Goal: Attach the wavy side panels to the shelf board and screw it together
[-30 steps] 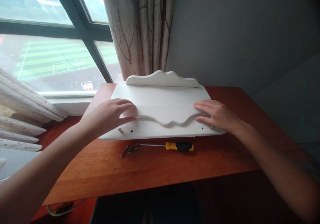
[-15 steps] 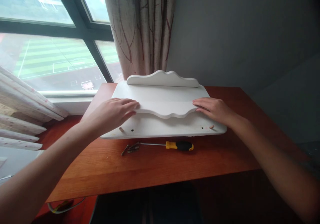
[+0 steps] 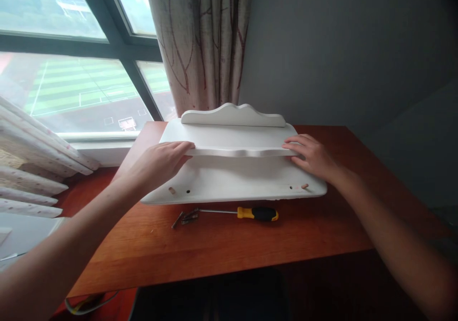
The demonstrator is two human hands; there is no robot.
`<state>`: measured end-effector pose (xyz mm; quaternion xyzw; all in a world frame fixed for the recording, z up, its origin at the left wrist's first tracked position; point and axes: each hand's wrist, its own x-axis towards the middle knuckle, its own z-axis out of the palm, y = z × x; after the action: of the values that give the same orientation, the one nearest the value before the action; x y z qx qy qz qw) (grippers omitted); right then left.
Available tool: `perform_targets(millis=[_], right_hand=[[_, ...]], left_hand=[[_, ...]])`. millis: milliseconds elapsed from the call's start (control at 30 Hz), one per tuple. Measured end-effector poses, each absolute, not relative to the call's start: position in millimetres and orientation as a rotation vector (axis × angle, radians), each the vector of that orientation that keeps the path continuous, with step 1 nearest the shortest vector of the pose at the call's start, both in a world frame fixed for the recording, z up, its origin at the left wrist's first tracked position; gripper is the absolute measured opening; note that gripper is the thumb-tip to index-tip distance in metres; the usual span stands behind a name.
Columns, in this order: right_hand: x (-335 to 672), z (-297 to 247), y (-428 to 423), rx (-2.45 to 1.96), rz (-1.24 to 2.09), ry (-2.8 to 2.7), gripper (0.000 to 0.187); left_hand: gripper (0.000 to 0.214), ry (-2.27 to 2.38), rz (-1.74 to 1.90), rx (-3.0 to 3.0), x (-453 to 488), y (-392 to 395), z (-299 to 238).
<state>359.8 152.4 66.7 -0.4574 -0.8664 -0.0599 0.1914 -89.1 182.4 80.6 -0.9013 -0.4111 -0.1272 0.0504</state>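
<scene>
Between my two hands is a white wavy-edged board [image 3: 239,152], its edge turned toward me. My left hand [image 3: 162,161] grips its left end, and my right hand [image 3: 311,155] holds the right end with fingers over the top. Beneath it lies a larger white panel [image 3: 232,182] with rounded corners. A wooden dowel [image 3: 171,190] and a dark hole show near the panel's front left, and another dowel [image 3: 305,186] and hole near the front right. A second wavy white board [image 3: 232,116] stands upright along the panel's far side.
A yellow and black screwdriver [image 3: 257,213] lies in front of the panel, its tip by several screws [image 3: 189,217]. All rest on a reddish wooden table [image 3: 214,244]. A patterned curtain [image 3: 203,49] and a window [image 3: 121,49] are behind, left of a grey wall [image 3: 339,49].
The wavy board between my hands has tilted, from showing its broad face to showing mostly its edge. My right hand has shifted slightly up and right. The screwdriver and screws stay put.
</scene>
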Motion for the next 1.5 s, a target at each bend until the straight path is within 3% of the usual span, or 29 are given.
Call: perform_targets(millis=[200,400,633,867,1500], right_hand=[[359,77,151,-1.439,0.096,-2.139,0.026],[358,107,137,-1.568,0.678,-1.837,0.041],[356,110,126,-1.639,1.095,-1.742,0.050],[356,103,123,-1.715,1.087,-1.830,0.045],[355,104,108,-1.734,1.038,-1.907,0.044]], left_hand=[[0.037,-1.329,-0.698,-2.782,-91,194,89],[0.044,-1.889,-1.193,-3.007,-103,193,114],[0.042,-2.454,-1.100,-3.192,-103,174,123],[0.041,-2.512,-0.859,-3.249,-102,165,117],[0.034,-2.377,-0.778,-3.354,-110,172,103]])
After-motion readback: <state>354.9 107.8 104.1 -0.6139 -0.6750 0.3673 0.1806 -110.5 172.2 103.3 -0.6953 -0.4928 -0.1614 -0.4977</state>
